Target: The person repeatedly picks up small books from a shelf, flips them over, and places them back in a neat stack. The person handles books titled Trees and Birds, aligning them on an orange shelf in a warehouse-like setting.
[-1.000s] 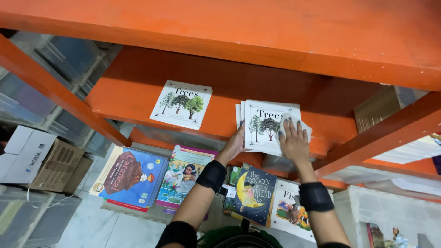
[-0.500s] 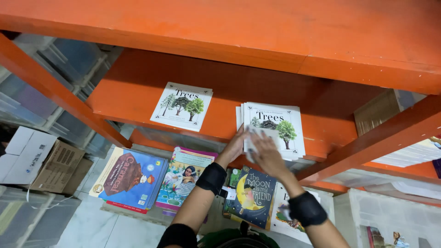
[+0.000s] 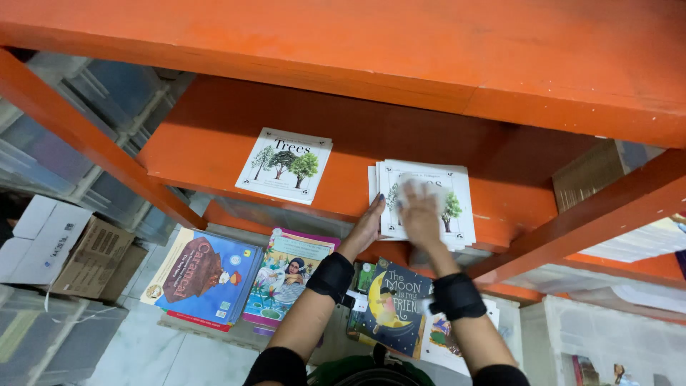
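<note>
A stack of white books with trees on the cover (image 3: 446,207) lies on the orange middle shelf (image 3: 214,154). My left hand (image 3: 368,221) rests flat against the stack's left edge, fingers together. My right hand (image 3: 419,207) lies on top of the cover, blurred by motion, palm down. A single matching white tree book (image 3: 284,166) lies apart to the left on the same shelf. Both wrists wear black bands.
On the lower shelf lie a blue picture book (image 3: 204,277), a colourful book with a purple edge (image 3: 289,275), a dark moon book (image 3: 393,306) and another book. Cardboard boxes (image 3: 68,250) stand at the left. An orange upper shelf (image 3: 429,50) hangs overhead.
My right hand has slid left across the stack, from its right side onto the cover's middle. My left hand has stayed at the stack's left edge.
</note>
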